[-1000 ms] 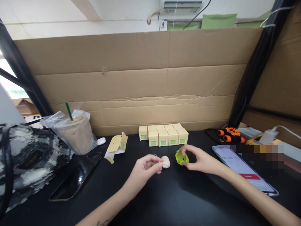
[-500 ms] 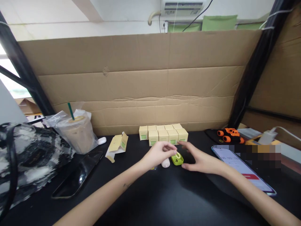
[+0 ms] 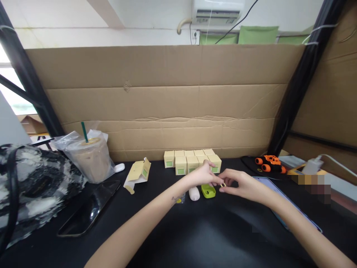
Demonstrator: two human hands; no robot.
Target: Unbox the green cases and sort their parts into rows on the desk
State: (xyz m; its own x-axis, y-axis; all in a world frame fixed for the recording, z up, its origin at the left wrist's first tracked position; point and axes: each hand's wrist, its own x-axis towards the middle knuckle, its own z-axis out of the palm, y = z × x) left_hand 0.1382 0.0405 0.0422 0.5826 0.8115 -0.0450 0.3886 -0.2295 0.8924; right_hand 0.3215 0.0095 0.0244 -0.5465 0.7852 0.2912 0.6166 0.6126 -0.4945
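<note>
My left hand (image 3: 206, 175) reaches in from the left, thumb and finger pinching a small pale-yellow loop (image 3: 223, 184). My right hand (image 3: 235, 182) meets it from the right, its thumb and fingers closed on the same loop. Just under my left hand lies a lime-green hollow case (image 3: 208, 191), open side up. Beside that case, to its left, rests a smooth white rounded object (image 3: 194, 193). Partly covered by my left wrist is a small clear packet with a yellow spot (image 3: 180, 199).
Several small cream boxes (image 3: 192, 163) stand in rows against the cardboard. Leftward lie an opened box (image 3: 138, 173), a dark phone (image 3: 90, 208) and a bagged iced drink (image 3: 93, 160). On the right are a lit phone (image 3: 295, 206) and an orange toy car (image 3: 270, 163).
My left hand has carried the loop rightward off the green case. My right hand, apart and spread before, has closed on the loop. The view has tilted slightly upward.
</note>
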